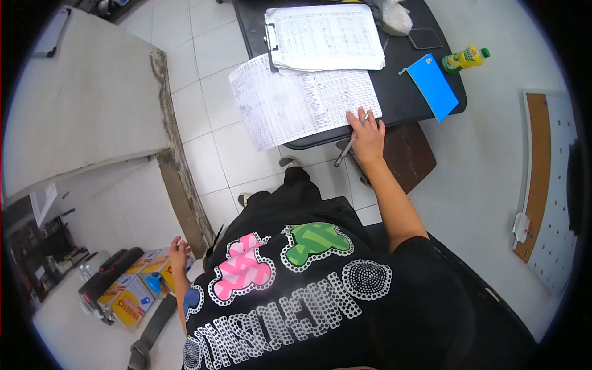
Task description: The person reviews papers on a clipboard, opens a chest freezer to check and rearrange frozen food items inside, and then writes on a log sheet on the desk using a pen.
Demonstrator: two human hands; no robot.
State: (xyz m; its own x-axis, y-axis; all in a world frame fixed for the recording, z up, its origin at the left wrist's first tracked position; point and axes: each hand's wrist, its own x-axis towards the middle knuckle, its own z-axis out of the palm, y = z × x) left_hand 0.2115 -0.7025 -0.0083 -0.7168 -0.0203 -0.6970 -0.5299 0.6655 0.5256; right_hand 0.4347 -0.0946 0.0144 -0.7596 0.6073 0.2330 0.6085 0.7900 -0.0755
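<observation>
Gridded record sheet [290, 105], densely marked, lies at the near left side of the black worktop [399, 95], its left part extending past the edge. Yellow-and-white cartons [127, 301] occupy the far left. The left hand [179, 253] is beside the person's body, well apart from the sheet; its fingers are bent, and whether they hold anything cannot be told. A clipboard [270, 38] bearing printed forms [327, 37] overlaps the sheet's far edge. The right hand [370, 143] rests at the sheet's near right corner, a pen [345, 152] gripped between its fingers. Farther right are a smartphone [425, 39], a blue notebook [433, 87] and a green-capped bottle [464, 59].
</observation>
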